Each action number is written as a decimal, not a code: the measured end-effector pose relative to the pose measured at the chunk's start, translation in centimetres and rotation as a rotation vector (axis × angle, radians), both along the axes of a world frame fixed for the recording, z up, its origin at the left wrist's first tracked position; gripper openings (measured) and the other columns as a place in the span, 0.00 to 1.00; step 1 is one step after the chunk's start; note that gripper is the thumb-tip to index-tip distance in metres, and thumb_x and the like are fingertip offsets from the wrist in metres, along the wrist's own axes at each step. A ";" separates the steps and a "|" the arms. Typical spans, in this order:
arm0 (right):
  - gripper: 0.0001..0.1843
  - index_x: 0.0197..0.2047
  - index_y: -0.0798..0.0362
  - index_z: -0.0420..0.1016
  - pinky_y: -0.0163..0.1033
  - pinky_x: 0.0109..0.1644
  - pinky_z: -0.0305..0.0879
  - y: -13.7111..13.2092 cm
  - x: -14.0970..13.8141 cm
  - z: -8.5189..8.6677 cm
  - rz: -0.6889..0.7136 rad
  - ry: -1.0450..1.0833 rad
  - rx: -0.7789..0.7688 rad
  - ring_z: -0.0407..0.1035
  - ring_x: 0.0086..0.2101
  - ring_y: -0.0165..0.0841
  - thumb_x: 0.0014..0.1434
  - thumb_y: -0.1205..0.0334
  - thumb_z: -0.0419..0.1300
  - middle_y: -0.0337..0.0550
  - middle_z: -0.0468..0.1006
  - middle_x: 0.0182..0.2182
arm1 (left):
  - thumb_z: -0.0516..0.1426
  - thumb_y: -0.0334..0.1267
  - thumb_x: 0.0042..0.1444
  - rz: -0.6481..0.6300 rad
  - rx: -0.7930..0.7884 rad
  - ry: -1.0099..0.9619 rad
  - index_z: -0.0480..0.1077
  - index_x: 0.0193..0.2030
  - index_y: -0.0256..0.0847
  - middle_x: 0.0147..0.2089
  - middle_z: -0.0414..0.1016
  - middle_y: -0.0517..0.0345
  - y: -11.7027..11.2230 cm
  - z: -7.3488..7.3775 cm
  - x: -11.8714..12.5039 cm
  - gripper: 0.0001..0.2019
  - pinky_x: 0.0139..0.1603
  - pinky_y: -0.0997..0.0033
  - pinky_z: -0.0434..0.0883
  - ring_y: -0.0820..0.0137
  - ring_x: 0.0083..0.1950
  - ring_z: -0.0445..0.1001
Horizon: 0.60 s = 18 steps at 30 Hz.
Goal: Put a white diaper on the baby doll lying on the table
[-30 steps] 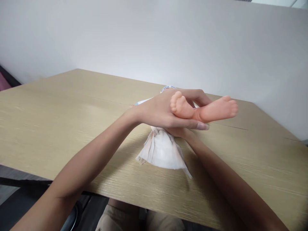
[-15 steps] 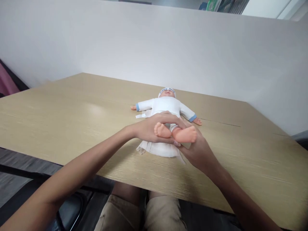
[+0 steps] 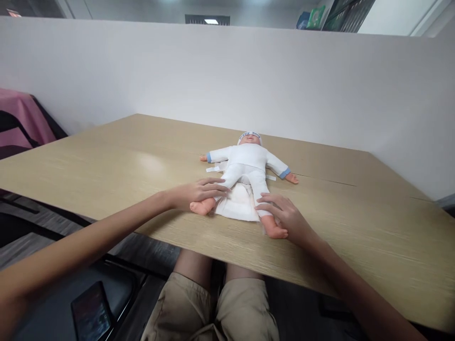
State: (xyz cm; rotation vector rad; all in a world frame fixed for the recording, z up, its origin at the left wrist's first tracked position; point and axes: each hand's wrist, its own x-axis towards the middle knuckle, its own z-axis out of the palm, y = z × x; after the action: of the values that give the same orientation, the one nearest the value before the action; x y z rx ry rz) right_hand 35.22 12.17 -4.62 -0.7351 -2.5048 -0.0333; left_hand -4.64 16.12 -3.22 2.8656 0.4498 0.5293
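Note:
A baby doll (image 3: 247, 166) in a white suit with blue cuffs lies on its back on the wooden table (image 3: 106, 161), head away from me, legs spread. A white diaper (image 3: 239, 204) lies flat under its hips and between its legs. My left hand (image 3: 195, 194) rests with fingers stretched out over the doll's left-side leg, just above its bare foot (image 3: 201, 207). My right hand (image 3: 286, 218) lies with fingers stretched on the other leg, beside its bare foot (image 3: 275, 231). Neither hand grips anything.
A white partition wall (image 3: 227, 80) runs behind the table. A pink cloth (image 3: 19, 118) shows at the far left. A dark phone (image 3: 90, 315) lies on a black chair seat below the table's near edge, beside my knees.
The doll's legs, held raised in my left hand, have come down flat onto the table and apart over the diaper. My hands have separated, one on each leg.

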 end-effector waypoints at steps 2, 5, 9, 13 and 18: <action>0.32 0.58 0.47 0.82 0.57 0.67 0.74 0.1 -0.1 -0.5 -0.011 -0.023 0.003 0.74 0.67 0.46 0.60 0.81 0.51 0.51 0.83 0.60 | 0.65 0.40 0.69 0.010 -0.004 -0.001 0.63 0.80 0.45 0.79 0.69 0.42 -0.2 -0.5 -0.2 0.35 0.81 0.36 0.64 0.44 0.85 0.56; 0.32 0.58 0.47 0.83 0.57 0.67 0.74 0.2 -0.3 -0.5 -0.025 -0.040 -0.007 0.74 0.67 0.45 0.59 0.82 0.51 0.51 0.83 0.61 | 0.66 0.38 0.67 0.041 -0.029 0.025 0.61 0.81 0.47 0.80 0.67 0.43 -0.5 -0.6 0.0 0.37 0.82 0.36 0.63 0.45 0.85 0.55; 0.35 0.59 0.45 0.84 0.59 0.69 0.74 0.4 0.1 0.0 -0.017 -0.043 -0.062 0.73 0.68 0.45 0.59 0.83 0.52 0.49 0.83 0.62 | 0.66 0.31 0.63 0.064 -0.063 0.063 0.59 0.82 0.51 0.81 0.66 0.47 -0.6 -0.5 -0.1 0.42 0.82 0.37 0.62 0.46 0.86 0.53; 0.32 0.59 0.43 0.85 0.57 0.69 0.75 1.0 0.7 0.9 0.025 0.000 -0.189 0.75 0.66 0.43 0.64 0.79 0.52 0.46 0.83 0.62 | 0.62 0.21 0.54 0.067 -0.068 0.126 0.57 0.83 0.53 0.83 0.63 0.51 -0.5 -0.1 -0.4 0.51 0.84 0.37 0.58 0.48 0.87 0.52; 0.24 0.58 0.44 0.85 0.56 0.68 0.77 0.7 0.2 2.3 -0.064 0.059 -0.371 0.78 0.64 0.43 0.73 0.70 0.49 0.46 0.84 0.60 | 0.59 0.16 0.49 0.057 -0.044 0.175 0.59 0.83 0.54 0.83 0.63 0.53 -0.5 1.1 -0.4 0.53 0.83 0.41 0.60 0.48 0.86 0.53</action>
State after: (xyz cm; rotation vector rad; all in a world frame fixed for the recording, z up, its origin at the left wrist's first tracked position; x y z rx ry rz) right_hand 35.39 12.89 -2.34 -0.9465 -2.4568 0.4349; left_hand -5.01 15.63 -2.13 2.8755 0.5653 0.2740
